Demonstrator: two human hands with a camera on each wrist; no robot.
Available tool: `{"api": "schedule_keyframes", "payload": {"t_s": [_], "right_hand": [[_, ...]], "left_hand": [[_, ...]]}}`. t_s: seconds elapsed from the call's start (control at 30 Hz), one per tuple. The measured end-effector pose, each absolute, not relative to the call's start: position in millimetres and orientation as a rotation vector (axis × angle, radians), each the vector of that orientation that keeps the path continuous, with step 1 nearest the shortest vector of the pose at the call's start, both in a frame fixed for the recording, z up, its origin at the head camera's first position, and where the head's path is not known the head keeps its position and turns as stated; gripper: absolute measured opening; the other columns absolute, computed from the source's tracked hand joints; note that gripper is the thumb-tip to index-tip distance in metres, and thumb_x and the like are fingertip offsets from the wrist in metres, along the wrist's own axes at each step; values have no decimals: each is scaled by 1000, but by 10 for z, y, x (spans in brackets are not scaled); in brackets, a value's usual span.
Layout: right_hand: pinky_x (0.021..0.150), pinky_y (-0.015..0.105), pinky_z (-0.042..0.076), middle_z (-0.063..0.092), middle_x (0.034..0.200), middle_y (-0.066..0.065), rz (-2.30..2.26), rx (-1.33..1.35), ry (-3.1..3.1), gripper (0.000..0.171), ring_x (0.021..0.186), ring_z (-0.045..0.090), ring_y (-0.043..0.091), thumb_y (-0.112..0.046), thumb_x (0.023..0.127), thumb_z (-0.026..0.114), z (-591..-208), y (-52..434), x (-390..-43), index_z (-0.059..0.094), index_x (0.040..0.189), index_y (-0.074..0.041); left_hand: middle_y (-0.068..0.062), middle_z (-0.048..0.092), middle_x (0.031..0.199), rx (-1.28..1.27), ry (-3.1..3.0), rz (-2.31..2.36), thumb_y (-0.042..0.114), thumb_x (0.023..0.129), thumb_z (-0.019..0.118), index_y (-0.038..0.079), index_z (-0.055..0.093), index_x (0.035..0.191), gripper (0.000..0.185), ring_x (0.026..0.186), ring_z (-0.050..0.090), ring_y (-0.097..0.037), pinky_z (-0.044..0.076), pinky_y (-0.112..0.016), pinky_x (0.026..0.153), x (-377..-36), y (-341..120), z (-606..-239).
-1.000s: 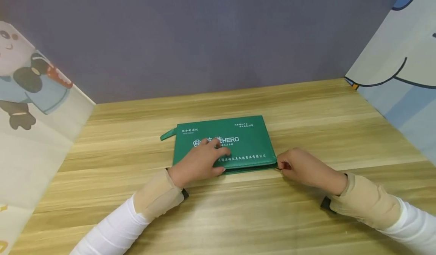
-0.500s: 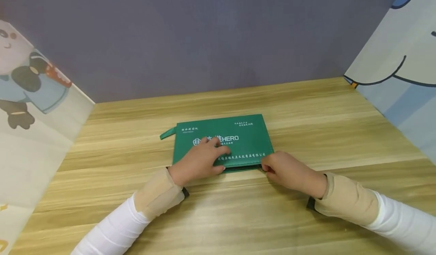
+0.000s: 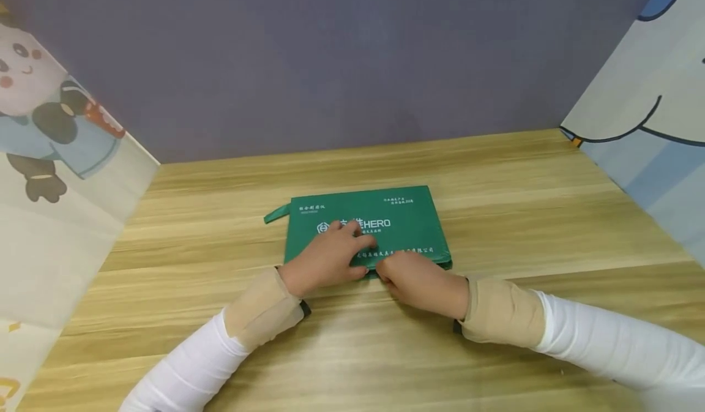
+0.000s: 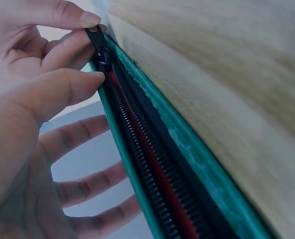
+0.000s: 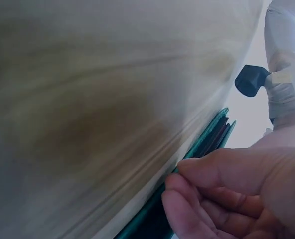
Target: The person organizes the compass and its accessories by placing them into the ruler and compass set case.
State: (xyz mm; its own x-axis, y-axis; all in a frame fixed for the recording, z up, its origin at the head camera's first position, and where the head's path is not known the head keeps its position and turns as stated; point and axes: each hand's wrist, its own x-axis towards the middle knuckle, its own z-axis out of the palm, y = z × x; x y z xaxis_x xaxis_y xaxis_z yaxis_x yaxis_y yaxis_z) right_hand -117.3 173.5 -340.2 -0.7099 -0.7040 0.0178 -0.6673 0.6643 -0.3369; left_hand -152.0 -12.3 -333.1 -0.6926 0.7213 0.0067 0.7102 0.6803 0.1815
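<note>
White long sleeves on both arms, tan elastic wrist wraps just behind left hand (image 3: 325, 259) and right hand (image 3: 418, 280); small black camera module strapped at underside of each wrist, behind the fingers, one visible in right wrist view (image 5: 250, 79); hands bare, nails short

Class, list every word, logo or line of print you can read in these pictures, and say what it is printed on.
"HERO": white letters on the top face of the flat green zipped pouch, right of a white hexagon logo.
Characters between logo and "HERO": partly under the left hand, unreadable.
Small white lines at both upper corners, under "HERO" and along the near edge: too small to read.
Wrist views: no text.
</note>
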Motion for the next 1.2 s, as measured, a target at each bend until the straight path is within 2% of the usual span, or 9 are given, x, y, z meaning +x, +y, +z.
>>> {"api": "schedule_keyframes", "payload": {"t_s": [0.13, 0.4, 0.5, 0.87, 1.03, 1.2], "right_hand": [[53, 24, 34, 45, 55, -5, -486, -1131, 2755, 29, 56, 37, 8, 6, 81, 62, -3426, 1679, -1176, 50, 61, -12], [47, 20, 20, 26, 53, -9, -575, -1102, 2700, 38, 51, 23, 7, 5, 77, 62, -3428, 1707, -1226, 38, 56, -15], [47, 19, 20, 26, 54, -9, -608, -1106, 2653, 37, 51, 23, 7, 6, 76, 62, -3409, 1748, -1277, 39, 57, -15], [51, 17, 32, 44, 58, -7, -646, -1297, 2502, 25, 54, 34, 4, 9, 74, 62, -3363, 1982, -1557, 52, 62, -10], [50, 18, 33, 45, 57, -7, -628, -1332, 2528, 24, 54, 37, 3, 10, 72, 61, -3365, 2126, -1695, 52, 61, -10], [51, 18, 35, 48, 58, -7, -600, -1368, 2482, 22, 54, 39, 2, 9, 74, 62, -3339, 2221, -1834, 55, 63, -9]], "left_hand": [[-8, 56, 108, 1215, 2820, 265, 27, 84, 69, 20, 63, 117, 34, 87, 47, -24, 45, -35, 72, -1516, -129, -3327], [-9, 56, 108, 1161, 2854, 252, 28, 85, 69, 19, 62, 116, 34, 88, 48, -26, 46, -36, 71, -1479, -103, -3366], [-10, 55, 107, 1121, 2882, 257, 27, 85, 67, 18, 61, 117, 34, 87, 48, -26, 47, -37, 70, -1449, -79, -3377], [-16, 56, 102, 956, 2922, 224, 30, 89, 62, 10, 61, 118, 35, 85, 50, -29, 49, -40, 66, -1380, 84, -3329], [-19, 57, 112, 986, 2860, 132, 33, 90, 62, 9, 57, 126, 43, 95, 54, -33, 50, -44, 77, -1368, 132, -3291], [-15, 59, 117, 991, 2841, 144, 33, 91, 61, 10, 58, 127, 43, 101, 57, -31, 50, -45, 84, -1349, 110, -3243]]}}
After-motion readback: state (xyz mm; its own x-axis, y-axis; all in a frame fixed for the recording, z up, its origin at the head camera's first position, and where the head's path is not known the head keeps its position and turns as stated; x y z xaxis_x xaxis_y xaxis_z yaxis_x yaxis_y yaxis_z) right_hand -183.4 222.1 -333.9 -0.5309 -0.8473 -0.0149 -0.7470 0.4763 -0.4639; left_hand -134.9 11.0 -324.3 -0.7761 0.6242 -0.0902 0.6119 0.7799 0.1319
